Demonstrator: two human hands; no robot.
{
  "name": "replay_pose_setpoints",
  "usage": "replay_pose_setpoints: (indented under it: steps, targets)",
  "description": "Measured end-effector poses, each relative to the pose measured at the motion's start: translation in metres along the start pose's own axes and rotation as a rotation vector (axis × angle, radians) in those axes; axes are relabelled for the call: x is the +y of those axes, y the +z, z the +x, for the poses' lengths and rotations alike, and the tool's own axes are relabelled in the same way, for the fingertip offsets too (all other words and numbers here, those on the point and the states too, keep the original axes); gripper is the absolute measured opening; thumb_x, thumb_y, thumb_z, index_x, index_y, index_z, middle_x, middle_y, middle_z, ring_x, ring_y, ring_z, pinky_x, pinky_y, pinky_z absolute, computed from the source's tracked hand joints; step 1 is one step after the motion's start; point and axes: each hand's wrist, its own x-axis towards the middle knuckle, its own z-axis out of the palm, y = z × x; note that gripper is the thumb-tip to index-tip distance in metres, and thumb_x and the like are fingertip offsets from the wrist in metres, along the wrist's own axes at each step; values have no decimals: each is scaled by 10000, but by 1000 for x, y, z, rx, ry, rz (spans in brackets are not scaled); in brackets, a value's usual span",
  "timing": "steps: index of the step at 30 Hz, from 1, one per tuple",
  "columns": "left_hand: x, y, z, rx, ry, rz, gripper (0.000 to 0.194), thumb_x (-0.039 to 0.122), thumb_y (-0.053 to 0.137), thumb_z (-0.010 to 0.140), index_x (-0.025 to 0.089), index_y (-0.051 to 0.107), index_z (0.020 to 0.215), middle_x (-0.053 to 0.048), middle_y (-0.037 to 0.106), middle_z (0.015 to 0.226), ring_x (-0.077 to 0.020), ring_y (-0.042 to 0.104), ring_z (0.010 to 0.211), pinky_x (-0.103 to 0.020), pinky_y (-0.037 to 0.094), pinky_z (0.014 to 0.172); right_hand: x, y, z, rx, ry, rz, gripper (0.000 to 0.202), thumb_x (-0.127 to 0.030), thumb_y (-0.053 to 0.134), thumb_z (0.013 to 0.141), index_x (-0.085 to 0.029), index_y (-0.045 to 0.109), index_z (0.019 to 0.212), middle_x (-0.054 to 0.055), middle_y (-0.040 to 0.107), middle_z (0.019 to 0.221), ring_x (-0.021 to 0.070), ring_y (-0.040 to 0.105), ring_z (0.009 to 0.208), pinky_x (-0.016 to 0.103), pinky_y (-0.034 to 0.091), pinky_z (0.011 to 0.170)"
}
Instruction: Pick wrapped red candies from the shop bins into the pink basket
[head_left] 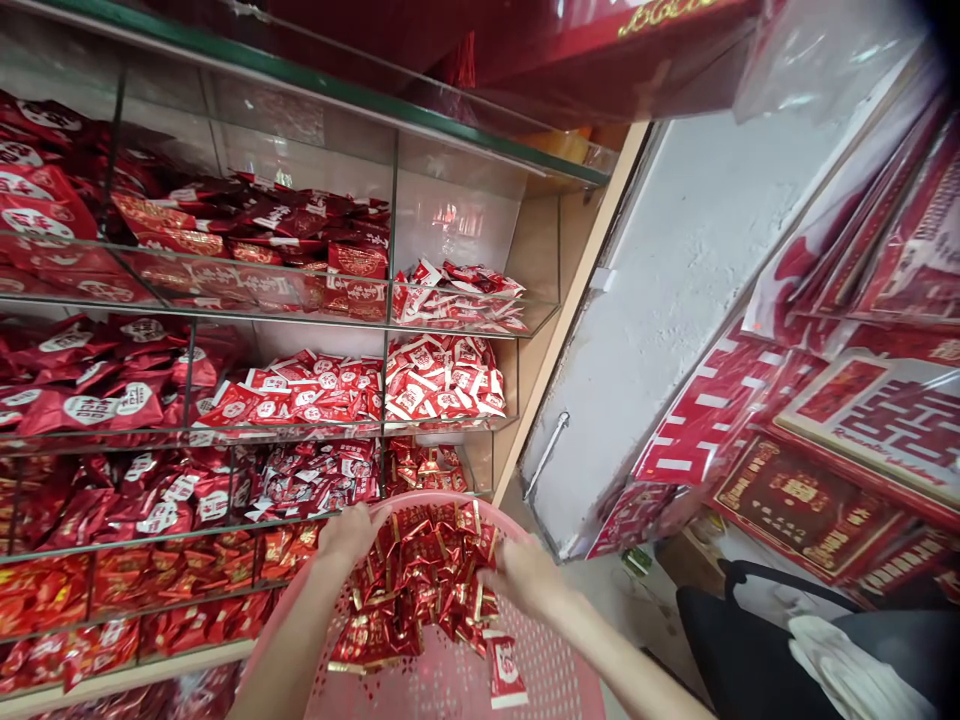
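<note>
A pink perforated plastic basket [540, 660] is in front of me, its far rim close to the lower shelves. In it lies a heap of shiny red-and-gold wrapped packets [420, 565], with one red-and-white packet [507, 670] lying apart nearer me. My left hand [347, 538] is closed on the basket's rim at the far left. Reaching over the right side, my right hand [523, 575] has its fingers curled in at the edge of the red-and-gold packets; what lies under the fingertips is partly hidden.
Glass-divided shelves [300, 318] on the left hold many red packets. More red-and-gold packets [424, 465] sit in a bin behind the basket. A wooden side panel [574, 310], red hanging decorations [697, 410] and a black chair [720, 640] with white gloves [855, 665] are on the right.
</note>
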Motion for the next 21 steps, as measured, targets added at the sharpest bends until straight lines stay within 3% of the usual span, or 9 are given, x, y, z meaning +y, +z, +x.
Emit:
replay_pose_setpoints:
  steps: [2, 5, 8, 10, 14, 21]
  targets:
    - [0, 0, -1, -2, 3, -1, 692, 613, 192, 788, 92, 600, 992, -199, 655, 984, -350, 585, 969, -434, 440, 782, -2, -38, 13, 163, -22, -28, 248, -380, 489, 810, -174, 607, 737, 89, 638, 758, 207, 607, 731, 267, 371, 599]
    - [0, -2, -1, -3, 11, -4, 690, 611, 196, 790, 90, 605, 983, -201, 656, 986, -347, 588, 965, -429, 442, 784, -7, -90, 38, 470, -126, 61, 185, -324, 444, 847, -186, 567, 834, 50, 620, 754, 165, 584, 702, 245, 364, 604]
    - [0, -4, -2, 4, 10, 11, 672, 599, 204, 796, 94, 615, 962, -199, 659, 986, -334, 599, 949, -406, 449, 765, -15, -129, 67, 706, -250, 104, 131, -245, 444, 843, -180, 530, 917, 49, 592, 868, 145, 561, 735, 240, 377, 640]
    - [1, -4, -2, 9, 19, 18, 666, 598, 207, 798, 96, 616, 954, -198, 661, 982, -326, 607, 934, -396, 453, 751, -22, -147, 85, 793, -291, 45, 151, -227, 452, 838, -182, 511, 969, 64, 556, 964, 151, 549, 768, 252, 386, 655]
    - [-1, -3, -2, 13, 39, 8, 685, 629, 208, 781, 101, 617, 936, -202, 663, 965, -324, 615, 907, -407, 455, 732, -39, -164, 114, 827, -300, -151, 202, -216, 466, 840, -199, 480, 1040, 86, 501, 1047, 199, 523, 876, 273, 396, 635]
    - [-3, 1, 0, 17, 27, -2, 713, 642, 190, 774, 94, 611, 952, -207, 656, 975, -348, 597, 934, -436, 441, 774, -41, -157, 140, 775, -241, -302, 229, -86, 344, 862, -181, 540, 936, 122, 515, 1020, 209, 503, 879, 286, 409, 652]
